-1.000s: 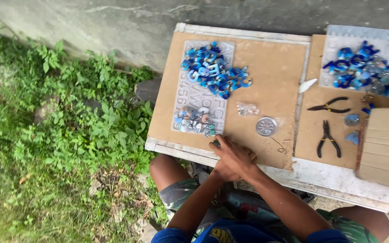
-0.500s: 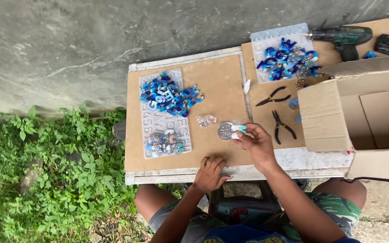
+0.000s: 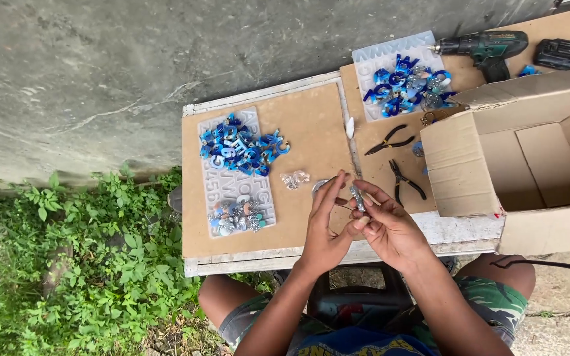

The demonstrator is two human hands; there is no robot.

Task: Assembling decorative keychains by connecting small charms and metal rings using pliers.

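Pinching: a small glittery silver piece (image 3: 357,198) is gripped between thumb and fingertips of the right hand (image 3: 387,227), just above the near table edge.
Left hand (image 3: 324,227): fingers are raised and spread loosely, tips brought right beside the piece; whether it is actually touched cannot be told.
Key relation: the piece lies between the two hands, its long axis roughly upright and tilted a little; right hand nearer, already on it, left hand approaching from the left side of the grip.
Piece material: looks hard, shiny, sparkly, small and flat-ish; exact shape too small to tell.
Beyond the grip: a small round metal tin (image 3: 320,187) partly hidden behind the left fingers; a clear crinkled bit (image 3: 295,178) further left.
Left of the grip: a translucent flexible mould sheet (image 3: 232,191) with embossed characters, heaped with glossy blue moulded pieces (image 3: 240,146) at its far end, mixed pale ones (image 3: 235,217) at the near end.
Right of the grip: two black-handled pliers (image 3: 400,168), then an open brown cardboard box (image 3: 522,158), matte, flaps up.
Far right: second mould sheet (image 3: 390,56) with more blue pieces, a dark green cordless drill (image 3: 486,47), a black battery pack (image 3: 559,54).
Surface: brown hardboard panels on a worn white table (image 3: 258,260).
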